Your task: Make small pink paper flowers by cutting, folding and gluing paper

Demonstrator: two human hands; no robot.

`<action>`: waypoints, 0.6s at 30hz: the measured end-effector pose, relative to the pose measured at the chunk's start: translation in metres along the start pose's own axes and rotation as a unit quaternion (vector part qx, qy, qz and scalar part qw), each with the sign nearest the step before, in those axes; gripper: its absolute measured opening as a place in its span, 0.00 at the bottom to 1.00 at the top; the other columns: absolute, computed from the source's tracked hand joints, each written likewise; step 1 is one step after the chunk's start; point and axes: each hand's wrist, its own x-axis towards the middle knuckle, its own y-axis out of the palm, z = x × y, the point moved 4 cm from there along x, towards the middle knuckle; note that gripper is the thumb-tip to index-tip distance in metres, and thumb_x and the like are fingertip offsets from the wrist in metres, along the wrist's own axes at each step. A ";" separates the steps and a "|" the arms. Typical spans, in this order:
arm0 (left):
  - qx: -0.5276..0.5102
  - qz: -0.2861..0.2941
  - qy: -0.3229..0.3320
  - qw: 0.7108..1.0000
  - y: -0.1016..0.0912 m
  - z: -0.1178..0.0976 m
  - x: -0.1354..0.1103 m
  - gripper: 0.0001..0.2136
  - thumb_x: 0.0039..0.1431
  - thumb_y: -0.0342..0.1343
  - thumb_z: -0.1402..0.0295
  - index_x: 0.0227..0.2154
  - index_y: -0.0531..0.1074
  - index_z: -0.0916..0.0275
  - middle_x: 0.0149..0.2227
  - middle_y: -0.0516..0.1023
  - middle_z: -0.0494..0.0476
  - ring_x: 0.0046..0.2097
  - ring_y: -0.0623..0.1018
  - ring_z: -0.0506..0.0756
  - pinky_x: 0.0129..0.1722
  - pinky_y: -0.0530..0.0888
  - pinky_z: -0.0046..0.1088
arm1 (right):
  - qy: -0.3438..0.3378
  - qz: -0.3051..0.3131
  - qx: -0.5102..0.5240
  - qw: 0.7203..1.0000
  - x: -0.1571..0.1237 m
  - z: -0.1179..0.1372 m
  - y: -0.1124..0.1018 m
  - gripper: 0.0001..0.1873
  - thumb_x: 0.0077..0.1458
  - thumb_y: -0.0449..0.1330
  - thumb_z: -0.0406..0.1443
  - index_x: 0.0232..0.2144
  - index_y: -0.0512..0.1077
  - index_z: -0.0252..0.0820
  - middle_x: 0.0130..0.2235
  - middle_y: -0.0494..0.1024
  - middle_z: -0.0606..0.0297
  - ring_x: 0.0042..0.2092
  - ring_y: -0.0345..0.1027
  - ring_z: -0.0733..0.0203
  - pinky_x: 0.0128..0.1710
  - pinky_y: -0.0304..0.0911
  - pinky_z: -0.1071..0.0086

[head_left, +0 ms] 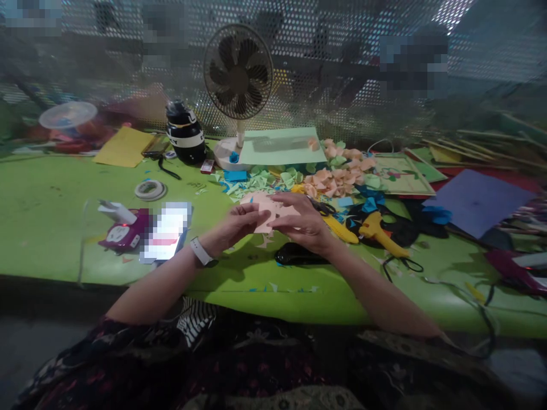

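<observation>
It's pink paper (261, 205) at the centre, thin, matte and pale, raised just above the near-middle of the desk (239, 273), and both hands are on it! The left hand (244, 221) has a tight pinch, thumb flat on the sheet, fingers curled at its left side. Over on the right, the right hand (304, 221) has a looser grip, its fingers arched round the sheet's right end with a gap showing between them.

Look at the textures beyond: a heap of peach petals (337, 177), cupped and curled, spilling into crinkled green scraps (261, 181). A smooth, flat pale-green sheet (284, 146) lies behind, near the round wire cage of the fan (238, 74), against perforated mesh (299, 108). Just below the right hand sits a glossy black, elongated tool (301, 254); farther right, a yellow plastic glue gun (380, 234). On the left, a ring of tape (150, 189) lies flat.

And the pose: forearms angled inward from either side, meeting at the sheet in a wide V. The left wrist wears a white band (200, 251) and points up and inward; the right wrist bends, back of the hand turned outward.
</observation>
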 end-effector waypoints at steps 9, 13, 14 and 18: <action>0.021 0.008 0.045 0.999 0.007 -0.003 -0.001 0.12 0.45 0.72 0.65 0.30 0.79 0.65 0.33 0.82 0.52 0.37 0.81 0.50 0.48 0.77 0.31 | 0.098 -0.071 0.082 0.989 0.001 -0.001 0.004 0.04 0.58 0.63 0.39 0.33 0.79 0.51 0.54 0.76 0.62 0.56 0.68 0.51 0.54 0.66 0.52; 0.022 0.018 0.061 0.998 0.011 -0.004 -0.004 0.13 0.47 0.71 0.64 0.33 0.79 0.64 0.35 0.83 0.54 0.39 0.83 0.53 0.52 0.77 0.36 | 0.182 -0.115 0.149 0.965 -0.001 -0.006 0.008 0.09 0.57 0.63 0.42 0.30 0.75 0.45 0.45 0.79 0.58 0.48 0.73 0.54 0.49 0.69 0.57; 0.018 0.021 0.065 0.997 0.011 -0.004 -0.004 0.13 0.47 0.71 0.63 0.34 0.79 0.63 0.36 0.84 0.55 0.40 0.83 0.54 0.53 0.76 0.38 | 0.214 -0.120 0.174 0.954 -0.001 -0.008 0.010 0.11 0.57 0.63 0.44 0.29 0.74 0.44 0.43 0.79 0.58 0.45 0.73 0.55 0.46 0.70 0.59; -0.017 0.018 0.077 0.997 0.009 -0.001 -0.003 0.12 0.47 0.70 0.63 0.32 0.77 0.64 0.36 0.84 0.56 0.41 0.84 0.59 0.54 0.76 0.45 | 0.289 -0.129 0.226 0.921 -0.002 -0.011 0.015 0.17 0.53 0.64 0.49 0.29 0.71 0.43 0.36 0.78 0.61 0.36 0.72 0.60 0.38 0.72 0.63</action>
